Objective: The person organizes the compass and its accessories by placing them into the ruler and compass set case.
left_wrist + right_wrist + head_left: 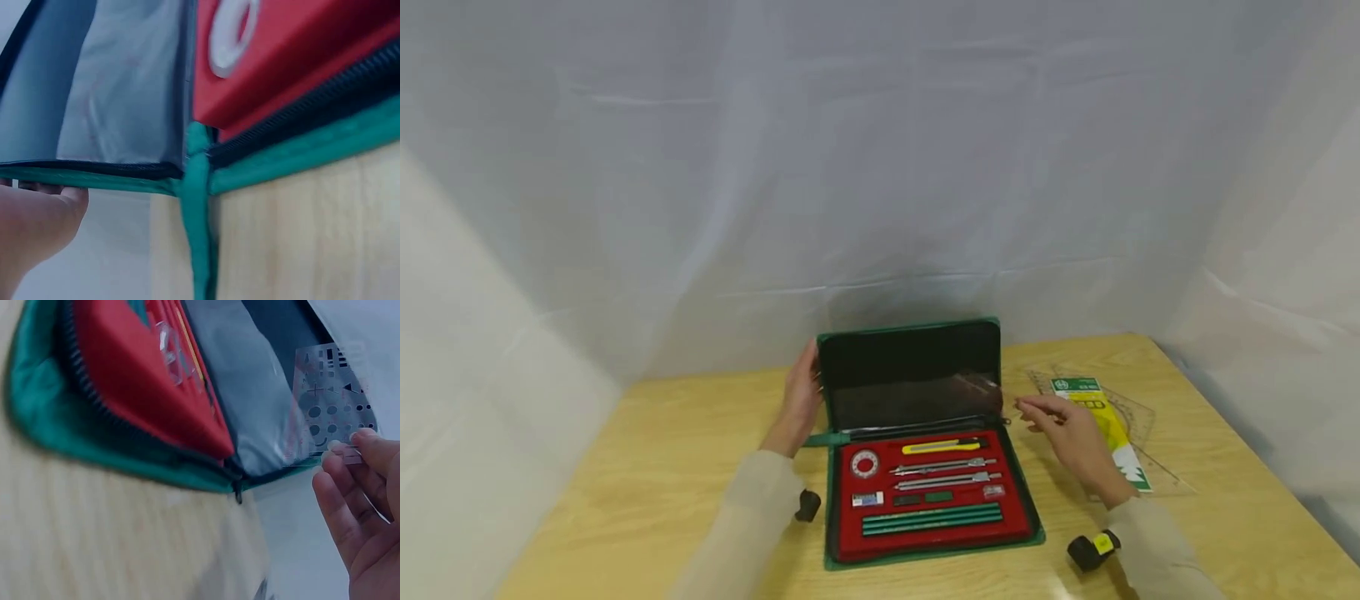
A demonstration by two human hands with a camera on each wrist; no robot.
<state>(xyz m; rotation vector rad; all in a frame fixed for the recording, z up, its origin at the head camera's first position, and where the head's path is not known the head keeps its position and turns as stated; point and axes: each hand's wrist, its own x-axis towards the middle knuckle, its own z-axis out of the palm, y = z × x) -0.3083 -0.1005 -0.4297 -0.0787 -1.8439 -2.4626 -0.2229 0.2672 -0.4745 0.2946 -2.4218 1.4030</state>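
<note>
A green zip case [934, 552] lies unfolded on the table, its lid [910, 358] raised at the back with a clear pocket inside. My left hand [801, 396] holds the lid's left edge; in the left wrist view its thumb lies at the green border [125, 182]. Between thumb and fingertips, my right hand [1071, 437] pinches a clear drawing template [331, 394] with cut-out circles and shapes. The template overlaps the pocket's right end. In the red tray [940, 542] sit a yellow cutter [942, 447], two metal compasses [943, 481], green pencils [932, 519] and an eraser [868, 499].
Right of the case, a yellow and green packet [1112, 429] lies over clear set squares [1138, 417] on the wooden table [692, 467]. A white round piece [864, 464] and a small sharpener [993, 492] sit in the tray. White curtains [880, 167] hang behind.
</note>
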